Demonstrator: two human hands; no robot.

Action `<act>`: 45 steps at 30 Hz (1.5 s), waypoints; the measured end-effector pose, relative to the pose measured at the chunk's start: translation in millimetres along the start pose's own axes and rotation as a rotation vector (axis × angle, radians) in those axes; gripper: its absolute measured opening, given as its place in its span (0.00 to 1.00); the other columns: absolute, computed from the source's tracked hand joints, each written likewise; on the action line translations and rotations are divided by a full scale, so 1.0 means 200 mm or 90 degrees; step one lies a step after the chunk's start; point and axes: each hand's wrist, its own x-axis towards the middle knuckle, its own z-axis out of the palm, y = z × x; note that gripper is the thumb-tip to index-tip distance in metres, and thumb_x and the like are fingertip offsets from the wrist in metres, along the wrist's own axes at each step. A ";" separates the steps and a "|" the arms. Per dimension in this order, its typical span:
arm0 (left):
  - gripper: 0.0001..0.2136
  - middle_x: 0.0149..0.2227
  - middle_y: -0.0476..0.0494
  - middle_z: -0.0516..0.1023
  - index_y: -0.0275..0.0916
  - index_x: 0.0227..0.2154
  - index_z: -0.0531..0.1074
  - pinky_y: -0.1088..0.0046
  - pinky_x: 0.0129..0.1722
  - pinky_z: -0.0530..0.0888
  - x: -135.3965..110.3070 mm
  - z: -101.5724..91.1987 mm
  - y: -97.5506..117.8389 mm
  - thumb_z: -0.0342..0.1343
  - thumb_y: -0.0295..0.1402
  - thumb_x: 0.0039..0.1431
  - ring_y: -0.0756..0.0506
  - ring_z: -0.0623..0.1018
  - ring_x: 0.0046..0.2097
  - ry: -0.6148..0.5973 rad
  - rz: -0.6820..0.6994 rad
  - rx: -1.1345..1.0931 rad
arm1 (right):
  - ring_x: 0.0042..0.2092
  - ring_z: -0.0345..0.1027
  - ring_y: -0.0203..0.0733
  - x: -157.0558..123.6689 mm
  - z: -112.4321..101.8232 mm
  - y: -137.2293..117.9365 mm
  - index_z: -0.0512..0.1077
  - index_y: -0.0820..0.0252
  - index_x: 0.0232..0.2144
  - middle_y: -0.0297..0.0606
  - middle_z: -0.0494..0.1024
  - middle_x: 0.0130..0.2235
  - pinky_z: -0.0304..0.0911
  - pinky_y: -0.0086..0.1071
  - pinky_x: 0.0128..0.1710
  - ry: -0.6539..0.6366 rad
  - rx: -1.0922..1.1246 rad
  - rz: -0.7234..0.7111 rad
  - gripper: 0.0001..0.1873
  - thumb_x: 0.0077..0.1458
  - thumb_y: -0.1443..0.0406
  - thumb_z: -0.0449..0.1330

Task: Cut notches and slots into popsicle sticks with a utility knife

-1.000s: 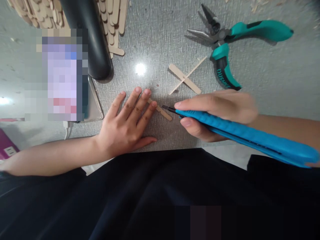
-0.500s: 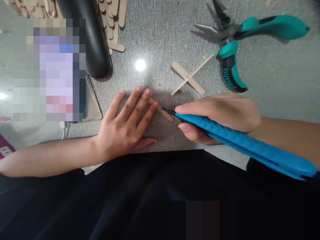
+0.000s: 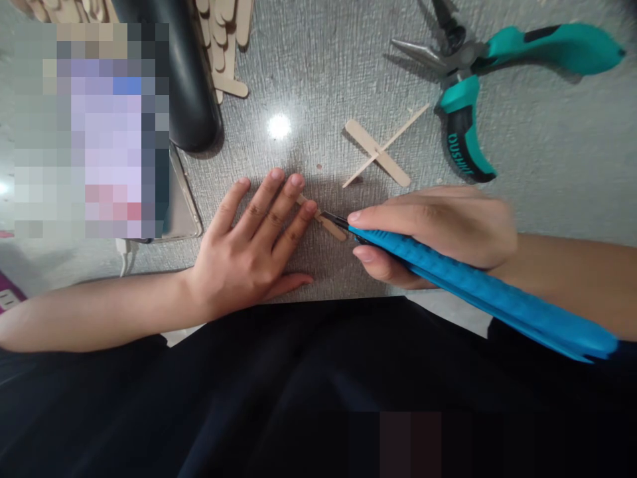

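Observation:
My left hand (image 3: 251, 242) lies flat with its fingers spread, pressing a wooden craft stick (image 3: 332, 228) to the table; the fingers hide part of the stick. My right hand (image 3: 438, 229) grips a blue utility knife (image 3: 478, 285), its handle slanting down to the right. The knife's dark blade tip meets the stick just beside my left index finger. Above the knife, a thin wooden strip crosses another craft stick (image 3: 398, 171) in an X shape.
Teal-and-black needle-nose pliers (image 3: 462, 99) lie spread at the upper right. Several craft sticks (image 3: 231, 83) are heaped at the top left beside a long black object (image 3: 196, 99). A blurred-out device screen (image 3: 112, 133) stands at the left, near a white cable (image 3: 127, 255).
The knife and my right hand have shifted very slightly left, the blade staying at the stick. My left hand holds its place. The view has moved a little.

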 end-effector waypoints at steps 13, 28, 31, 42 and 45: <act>0.44 0.80 0.22 0.66 0.35 0.82 0.58 0.35 0.81 0.68 0.01 -0.01 0.01 0.57 0.60 0.77 0.24 0.68 0.82 0.008 0.007 0.012 | 0.27 0.69 0.39 0.11 0.03 0.00 0.73 0.58 0.46 0.30 0.76 0.27 0.72 0.35 0.27 0.059 -0.002 -0.224 0.03 0.72 0.70 0.61; 0.44 0.81 0.25 0.66 0.35 0.84 0.54 0.35 0.83 0.65 0.01 0.00 0.00 0.55 0.59 0.78 0.25 0.66 0.83 -0.012 0.009 -0.013 | 0.25 0.70 0.37 0.07 0.07 0.04 0.71 0.51 0.48 0.25 0.77 0.27 0.71 0.33 0.26 0.061 0.007 -0.241 0.07 0.69 0.67 0.63; 0.44 0.81 0.26 0.66 0.36 0.83 0.55 0.36 0.82 0.65 0.01 0.00 0.01 0.56 0.59 0.77 0.24 0.66 0.83 -0.014 0.002 0.001 | 0.27 0.73 0.37 0.07 0.06 0.04 0.72 0.55 0.50 0.28 0.80 0.29 0.74 0.32 0.28 0.059 -0.011 -0.247 0.05 0.73 0.66 0.61; 0.42 0.82 0.30 0.65 0.39 0.84 0.56 0.37 0.83 0.66 0.03 -0.02 0.02 0.59 0.55 0.76 0.24 0.64 0.84 -0.043 -0.010 -0.009 | 0.29 0.76 0.39 0.02 0.04 0.09 0.75 0.53 0.57 0.28 0.80 0.31 0.75 0.35 0.28 0.050 0.013 -0.273 0.13 0.74 0.61 0.67; 0.42 0.82 0.31 0.65 0.41 0.83 0.57 0.36 0.83 0.65 0.03 -0.02 0.02 0.60 0.54 0.76 0.23 0.63 0.84 -0.044 -0.017 -0.025 | 0.29 0.75 0.40 0.01 0.04 0.11 0.74 0.51 0.59 0.28 0.80 0.31 0.75 0.36 0.28 0.027 0.016 -0.294 0.15 0.74 0.59 0.67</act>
